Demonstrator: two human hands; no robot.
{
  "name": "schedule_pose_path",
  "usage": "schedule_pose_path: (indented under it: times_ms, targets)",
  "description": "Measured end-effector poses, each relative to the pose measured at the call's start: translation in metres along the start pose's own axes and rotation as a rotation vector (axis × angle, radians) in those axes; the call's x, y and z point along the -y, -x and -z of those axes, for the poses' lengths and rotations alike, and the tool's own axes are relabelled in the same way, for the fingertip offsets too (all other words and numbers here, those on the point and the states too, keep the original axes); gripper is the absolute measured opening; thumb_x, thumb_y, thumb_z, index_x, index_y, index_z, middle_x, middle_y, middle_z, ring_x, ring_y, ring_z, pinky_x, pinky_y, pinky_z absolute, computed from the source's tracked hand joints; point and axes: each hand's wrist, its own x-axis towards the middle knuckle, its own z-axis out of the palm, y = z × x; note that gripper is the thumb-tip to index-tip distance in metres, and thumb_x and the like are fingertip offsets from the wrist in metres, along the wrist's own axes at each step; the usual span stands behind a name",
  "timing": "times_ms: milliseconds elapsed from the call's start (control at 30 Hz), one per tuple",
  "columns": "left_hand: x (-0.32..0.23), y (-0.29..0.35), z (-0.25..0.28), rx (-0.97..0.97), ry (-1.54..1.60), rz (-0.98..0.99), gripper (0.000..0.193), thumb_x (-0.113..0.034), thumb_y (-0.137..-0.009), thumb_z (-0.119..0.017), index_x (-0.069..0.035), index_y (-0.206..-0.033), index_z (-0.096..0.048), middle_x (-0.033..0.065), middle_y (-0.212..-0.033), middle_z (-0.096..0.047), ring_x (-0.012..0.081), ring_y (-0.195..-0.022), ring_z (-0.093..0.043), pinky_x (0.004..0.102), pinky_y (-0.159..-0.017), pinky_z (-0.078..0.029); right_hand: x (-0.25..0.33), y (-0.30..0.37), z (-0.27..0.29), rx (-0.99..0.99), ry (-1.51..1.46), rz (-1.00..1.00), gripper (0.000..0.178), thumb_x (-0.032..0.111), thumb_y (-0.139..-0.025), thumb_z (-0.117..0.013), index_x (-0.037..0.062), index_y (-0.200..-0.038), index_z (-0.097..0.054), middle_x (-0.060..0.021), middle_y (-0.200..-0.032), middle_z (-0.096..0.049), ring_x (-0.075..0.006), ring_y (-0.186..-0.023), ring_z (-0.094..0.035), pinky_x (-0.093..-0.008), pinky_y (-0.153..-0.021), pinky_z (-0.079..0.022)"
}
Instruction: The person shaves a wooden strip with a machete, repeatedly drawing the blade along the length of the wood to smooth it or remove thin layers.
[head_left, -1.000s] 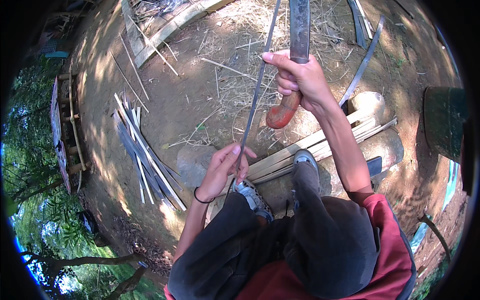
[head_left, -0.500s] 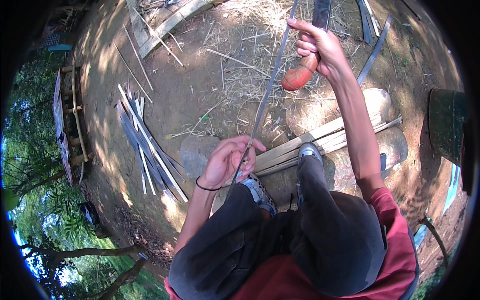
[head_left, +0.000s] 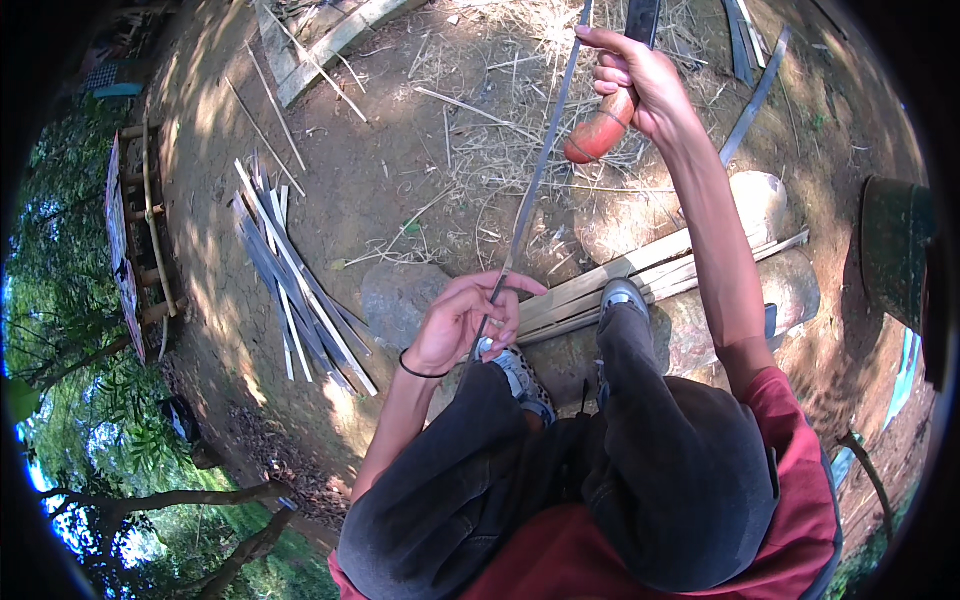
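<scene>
A long, thin dark strip [head_left: 546,160], apparently split bamboo, slants from near my left knee up past the top of the view. My left hand [head_left: 455,322] pinches its lower part, thumb and fingers closed round it, index finger stretched to the right. My right hand [head_left: 645,88] grips a large knife by its curved orange-red handle [head_left: 598,135]. The knife's dark blade [head_left: 643,22] points away from me and is cut off by the top edge. My right index finger reaches left and touches the strip's upper part; whether it presses or only rests there is unclear.
Pale split strips [head_left: 640,275] lie under my right shoe beside a log [head_left: 690,330]. A pile of dark and pale strips [head_left: 290,280] is on the ground at left. Shavings [head_left: 500,110] litter the dirt ahead, near a wooden beam [head_left: 345,45]. A dark green container [head_left: 893,250] stands at right.
My right hand and the knife have shifted slightly farther away. The left hand keeps its pinch on the strip, its index finger a little more extended.
</scene>
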Motion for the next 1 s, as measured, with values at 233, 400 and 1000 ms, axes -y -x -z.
schedule_pose_path:
  times_ms: [233, 400, 1000]
  targets:
    - [0.007, -0.006, 0.006, 0.017, 0.118, 0.005, 0.050, -0.012, -0.082, -0.039, 0.015, -0.123, -0.044, 0.0067, -0.062, -0.048, 0.0140, -0.047, -0.046, 0.0254, -0.041, -0.038, -0.006, -0.014, 0.014, -0.058, 0.014, 0.009, 0.022, 0.005, -0.086, -0.066, -0.0091, -0.102, -0.059, 0.0073, -0.060, -0.038, -0.0008, -0.046, -0.033, -0.0192, -0.042, -0.030]
    - [0.009, -0.006, 0.002, -0.092, 0.011, 0.003, 0.042, -0.015, -0.087, -0.038, 0.010, -0.120, -0.046, 0.0071, -0.062, -0.048, 0.0142, -0.047, -0.045, 0.0263, -0.043, -0.037, -0.012, -0.017, 0.020, -0.055, -0.046, -0.039, 0.023, 0.006, -0.087, -0.065, -0.0095, -0.104, -0.059, 0.0071, -0.061, -0.037, -0.0008, -0.045, -0.032, -0.0191, -0.041, -0.029]
    - [0.008, -0.010, 0.003, -0.088, -0.057, -0.036, 0.035, -0.024, -0.103, -0.039, 0.006, -0.112, -0.053, 0.0008, -0.059, -0.044, 0.0069, -0.047, -0.039, 0.0205, -0.043, -0.030, -0.010, -0.012, 0.010, -0.023, 0.042, -0.040, 0.029, 0.009, -0.091, -0.062, -0.0095, -0.112, -0.057, 0.0083, -0.060, -0.037, 0.0008, -0.045, -0.031, -0.0172, -0.040, -0.029]
